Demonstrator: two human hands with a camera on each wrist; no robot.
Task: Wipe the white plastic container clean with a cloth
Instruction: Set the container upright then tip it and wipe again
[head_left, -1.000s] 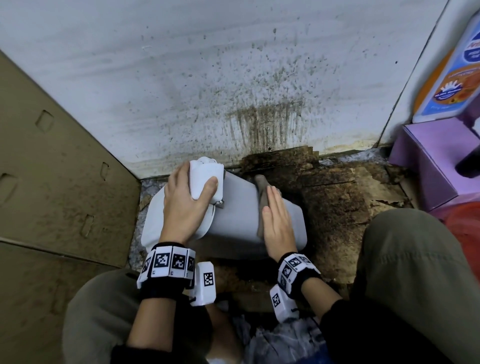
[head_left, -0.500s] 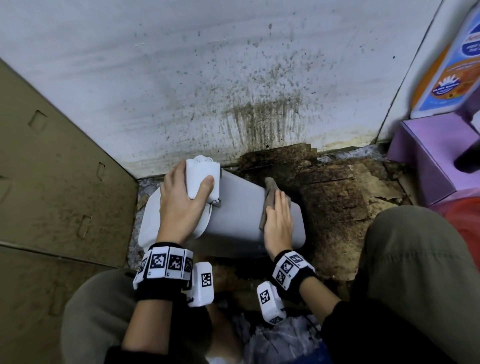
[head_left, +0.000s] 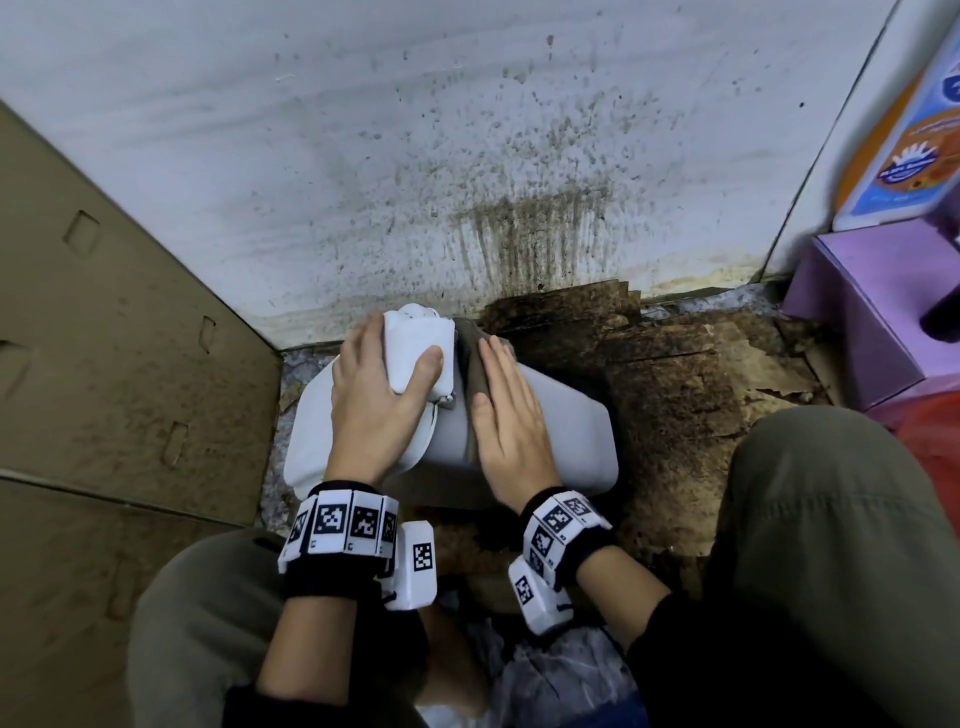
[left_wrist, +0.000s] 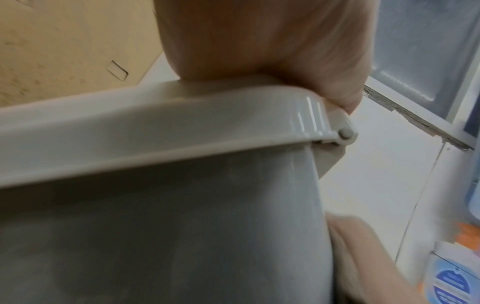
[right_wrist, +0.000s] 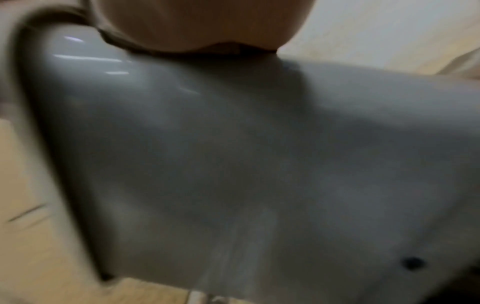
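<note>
The white plastic container (head_left: 566, 431) lies on its side on the dirty floor between my knees, its lid end to the left. My left hand (head_left: 379, 395) grips the white clasp (head_left: 415, 348) at the lid, thumb curled over it; the left wrist view shows the lid rim (left_wrist: 155, 131) under my palm. My right hand (head_left: 506, 415) lies flat with straight fingers, pressing a grey-brown cloth (head_left: 470, 353) against the container's wall close beside the clasp. In the right wrist view the container wall (right_wrist: 259, 164) fills the blurred picture with the cloth's edge (right_wrist: 114, 41) under the palm.
A stained white wall (head_left: 467, 156) stands right behind the container. Brown cardboard (head_left: 104, 338) leans on the left. Wet, rotten cardboard (head_left: 691, 395) covers the floor to the right. A purple box (head_left: 872, 312) and an orange-blue bottle (head_left: 914, 145) sit at far right.
My right hand has slid the cloth leftward along the container's wall, from near its base to right beside the clasp. My left hand has kept its grip on the clasp.
</note>
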